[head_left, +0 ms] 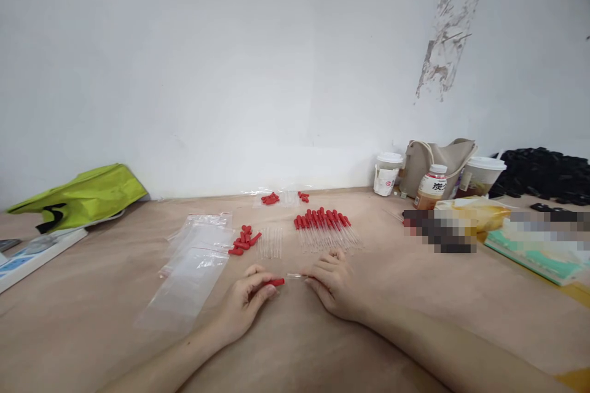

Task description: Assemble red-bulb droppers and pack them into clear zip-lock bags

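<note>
My left hand (246, 301) pinches a red rubber dropper bulb (277, 282) between thumb and fingers, its end pointing right. Facing it, my right hand (334, 285) holds a clear glass dropper tube (295, 275) whose tip points left, a small gap from the bulb. Beyond my left hand lie a small heap of loose red bulbs (243, 241) and a row of bare glass tubes (270, 243). Past my right hand, several droppers with red bulbs fitted (322, 221) lie side by side, bulbs toward the wall.
Clear plastic bags (198, 258) lie left of the loose bulbs. More bulbs (270, 198) rest on plastic near the wall. Farther right stand a lidded cup (387, 175), a bottle (431, 187), a bag (415, 163) and a tissue pack (530, 252). A yellow-green bag (92, 196) is at left.
</note>
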{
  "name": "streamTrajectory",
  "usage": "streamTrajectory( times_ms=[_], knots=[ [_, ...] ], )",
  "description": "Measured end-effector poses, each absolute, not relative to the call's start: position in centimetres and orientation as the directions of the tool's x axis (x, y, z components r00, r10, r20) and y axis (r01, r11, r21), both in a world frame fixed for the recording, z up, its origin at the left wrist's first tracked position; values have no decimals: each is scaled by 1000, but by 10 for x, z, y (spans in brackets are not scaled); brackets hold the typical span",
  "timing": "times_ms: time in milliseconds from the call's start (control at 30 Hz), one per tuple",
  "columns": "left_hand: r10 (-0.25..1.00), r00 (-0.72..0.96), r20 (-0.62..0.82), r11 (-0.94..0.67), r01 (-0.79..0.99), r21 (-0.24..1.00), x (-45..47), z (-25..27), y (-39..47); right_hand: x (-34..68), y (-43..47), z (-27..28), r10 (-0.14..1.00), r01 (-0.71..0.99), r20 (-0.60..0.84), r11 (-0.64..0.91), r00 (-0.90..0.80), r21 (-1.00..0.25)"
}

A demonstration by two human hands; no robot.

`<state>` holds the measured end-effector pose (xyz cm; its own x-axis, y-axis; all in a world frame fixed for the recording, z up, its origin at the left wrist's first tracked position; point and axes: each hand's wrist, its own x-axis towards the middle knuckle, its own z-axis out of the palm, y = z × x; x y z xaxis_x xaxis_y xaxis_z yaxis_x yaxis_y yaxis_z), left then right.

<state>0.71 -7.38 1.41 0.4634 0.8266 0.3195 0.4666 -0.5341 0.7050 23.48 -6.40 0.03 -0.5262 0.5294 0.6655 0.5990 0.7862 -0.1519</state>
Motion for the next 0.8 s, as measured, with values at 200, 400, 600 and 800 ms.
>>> streamTrajectory(
  times_ms=[200, 400, 600, 800],
  knots=[
    [801, 457, 387, -584, 452, 674, 11, 10, -70, 235, -65, -1, 507, 576, 679, 804, -531, -150],
    [809, 460, 366, -566, 441, 696, 16, 8, -67, 236, -60, -5, 515, 551, 644, 817, -566, -169],
    [831, 429, 355, -547, 508, 666, 16, 4, -64, 233, -56, -4, 535, 551, 602, 815, -593, -181],
    [831, 434, 347, -544, 507, 669, 16, 2, -64, 232, -58, -5, 534, 575, 617, 803, -578, -157]
  ],
)
